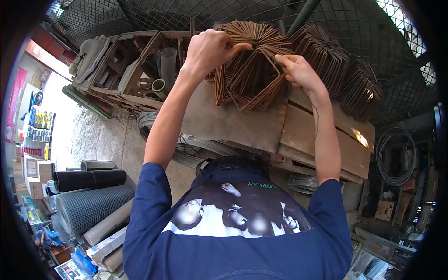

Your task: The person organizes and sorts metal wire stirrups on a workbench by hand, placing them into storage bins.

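Note:
A stack of rusty rebar stirrups (252, 86), bent from thin steel rod into squares, sits on the wooden bench in front of me. My left hand (210, 51) is at the upper left of this stack, fingers curled and thumb lying along the rods. At the stack's right side, my right hand (302, 73) pinches a stirrup near its corner between thumb and forefinger. Part of what the left fingers grip is hidden behind the hand. Two more bundles of stirrups, a nearer one (322, 56) and a darker one (361, 88), stand to the right.
The wooden bench (233, 128) spans the area ahead. Wooden shelving (133, 70) with pipes stands left. Rolls of wire mesh (93, 207) lie on the floor at lower left. A wire coil (396, 156) hangs at right, and mesh fencing (186, 14) runs behind the bench.

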`<state>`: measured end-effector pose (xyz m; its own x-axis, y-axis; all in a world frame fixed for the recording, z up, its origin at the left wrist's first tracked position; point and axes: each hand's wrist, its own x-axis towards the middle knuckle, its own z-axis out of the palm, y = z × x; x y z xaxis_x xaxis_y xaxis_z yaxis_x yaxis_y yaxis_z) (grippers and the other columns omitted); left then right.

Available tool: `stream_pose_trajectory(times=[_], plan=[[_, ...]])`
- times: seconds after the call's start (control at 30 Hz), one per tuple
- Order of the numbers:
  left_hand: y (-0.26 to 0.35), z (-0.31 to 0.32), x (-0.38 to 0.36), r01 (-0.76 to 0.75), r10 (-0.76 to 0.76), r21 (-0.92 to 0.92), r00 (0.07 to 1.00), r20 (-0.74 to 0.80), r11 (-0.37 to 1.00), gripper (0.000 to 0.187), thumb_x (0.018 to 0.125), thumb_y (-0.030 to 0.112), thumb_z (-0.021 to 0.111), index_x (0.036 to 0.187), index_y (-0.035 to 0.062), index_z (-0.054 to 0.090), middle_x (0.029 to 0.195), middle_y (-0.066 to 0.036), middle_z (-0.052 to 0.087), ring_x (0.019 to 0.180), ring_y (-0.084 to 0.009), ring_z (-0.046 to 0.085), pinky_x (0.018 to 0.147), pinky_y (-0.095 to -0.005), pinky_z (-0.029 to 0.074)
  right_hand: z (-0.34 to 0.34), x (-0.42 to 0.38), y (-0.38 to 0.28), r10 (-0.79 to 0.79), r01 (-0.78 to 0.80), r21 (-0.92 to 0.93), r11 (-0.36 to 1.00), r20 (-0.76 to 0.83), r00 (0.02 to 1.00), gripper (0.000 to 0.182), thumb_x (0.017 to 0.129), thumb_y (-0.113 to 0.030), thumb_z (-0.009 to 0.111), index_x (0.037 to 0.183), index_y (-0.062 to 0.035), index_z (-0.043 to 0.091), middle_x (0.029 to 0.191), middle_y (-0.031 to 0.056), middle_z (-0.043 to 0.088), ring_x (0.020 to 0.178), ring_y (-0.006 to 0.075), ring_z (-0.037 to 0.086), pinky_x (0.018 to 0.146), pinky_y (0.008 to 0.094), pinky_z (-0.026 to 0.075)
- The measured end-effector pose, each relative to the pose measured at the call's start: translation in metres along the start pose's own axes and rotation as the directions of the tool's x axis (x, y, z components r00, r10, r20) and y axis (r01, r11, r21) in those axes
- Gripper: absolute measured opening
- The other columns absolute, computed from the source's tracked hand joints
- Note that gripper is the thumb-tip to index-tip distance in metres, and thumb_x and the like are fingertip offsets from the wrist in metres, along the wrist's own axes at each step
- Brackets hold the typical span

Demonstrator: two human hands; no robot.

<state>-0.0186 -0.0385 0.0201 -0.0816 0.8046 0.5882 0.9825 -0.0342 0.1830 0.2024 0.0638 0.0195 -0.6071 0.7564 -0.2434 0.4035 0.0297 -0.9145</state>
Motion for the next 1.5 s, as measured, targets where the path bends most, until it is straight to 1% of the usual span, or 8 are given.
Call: stream_pose_trajectory(times=[0.1,0.2,0.23,0.8,0.83,1.03,1.27,1.5], plan=[[-0.004,0.011,-0.006,0.0,0.0,-0.007,0.999,-0.041,1.0,0.063,0.076,0.06,0.064,0.051,0.003,0.054,0.043,-0.008,0.047,0.04,-0.0249,0.051,0.044,-0.0334,0.042,0.013,0.019,0.022,-0.377,0.318,-0.29,0.903,-0.176,0.909,0.04,0.091,-0.033,0.057,0.074,0.002,0.061,0.052,-0.0028,0.048,0.043,0.0097,0.041,0.042,0.0287,0.034],[-0.005,0.014,-0.007,-0.013,0.012,-0.018,0.999,-0.053,1.0,0.062,0.077,0.058,0.065,0.052,0.0024,0.055,0.044,-0.008,0.048,0.041,-0.0252,0.052,0.045,-0.0345,0.043,0.012,0.007,0.004,-0.371,0.194,-0.601,0.775,-0.185,0.91,0.046,0.089,-0.035,0.059,0.062,0.0029,0.058,0.05,0.0058,0.051,0.045,0.0144,0.047,0.049,0.0332,0.041],[-0.007,0.015,-0.003,-0.027,0.027,-0.007,0.997,-0.073,1.0,0.061,0.077,0.057,0.066,0.053,0.0021,0.056,0.044,-0.009,0.048,0.042,-0.0254,0.052,0.045,-0.035,0.044,0.014,0.008,0.006,-0.432,0.254,-0.55,0.795,-0.219,0.875,0.048,0.089,-0.033,0.062,0.06,0.0038,0.052,0.046,0.0058,0.038,0.046,0.0091,0.033,0.043,0.0322,0.03],[0.006,-0.003,-0.031,0.074,-0.064,-0.142,0.995,0.073,0.987,0.039,0.083,0.043,0.062,0.068,0.008,0.07,0.057,-0.012,0.061,0.055,-0.0301,0.063,0.052,-0.038,0.051,0.049,-0.03,0.017,-0.329,0.103,-0.457,0.884,-0.449,0.831,0.044,0.088,-0.031,0.062,0.063,0.0046,0.054,0.048,0.0045,0.039,0.047,0.0094,0.034,0.045,0.0318,0.031],[0.007,-0.003,-0.031,0.069,-0.062,-0.115,0.996,0.061,0.991,0.039,0.083,0.043,0.062,0.067,0.0077,0.069,0.055,-0.012,0.06,0.055,-0.0299,0.063,0.051,-0.0381,0.05,0.05,-0.028,0.018,-0.333,0.085,-0.473,0.877,-0.47,0.817,0.044,0.087,-0.033,0.061,0.061,0.0027,0.054,0.049,0.0163,0.048,0.042,0.0255,0.045,0.048,0.0384,0.038],[0.008,0.002,-0.03,0.052,-0.055,-0.129,0.998,-0.016,0.99,0.045,0.08,0.044,0.067,0.057,0.0054,0.06,0.048,-0.009,0.054,0.049,-0.0278,0.058,0.048,-0.0362,0.047,0.058,-0.028,0.014,-0.403,0.046,-0.551,0.833,-0.549,0.732,0.049,0.084,-0.037,0.065,0.057,0.0016,0.051,0.048,0.0156,0.048,0.046,0.0303,0.054,0.049,0.0398,0.042],[0.004,0.02,-0.051,0.078,-0.077,-0.03,0.996,0.035,0.996,0.029,0.075,0.032,0.073,0.075,0.0055,0.061,0.065,-0.011,0.063,0.06,-0.0276,0.063,0.053,-0.0362,0.048,0.057,-0.03,0.027,-0.451,-0.058,-0.746,0.663,-0.46,0.764,0.04,0.075,-0.036,0.074,0.067,-0.0022,0.055,0.053,0.0137,0.056,0.049,0.03,0.058,0.05,0.0366,0.046],[-0.003,0.033,-0.05,0.041,-0.043,-0.036,0.998,-0.051,0.999,0.015,0.075,0.016,0.069,0.077,0.0055,0.059,0.069,-0.012,0.064,0.066,-0.0278,0.064,0.056,-0.0371,0.049,0.009,0.003,0.051,-0.69,0.209,-0.853,0.479,-0.219,0.69,0.025,0.071,-0.02,0.075,0.075,-0.0037,0.056,0.061,0.0132,0.06,0.059,0.0306,0.062,0.053,0.0371,0.049]])
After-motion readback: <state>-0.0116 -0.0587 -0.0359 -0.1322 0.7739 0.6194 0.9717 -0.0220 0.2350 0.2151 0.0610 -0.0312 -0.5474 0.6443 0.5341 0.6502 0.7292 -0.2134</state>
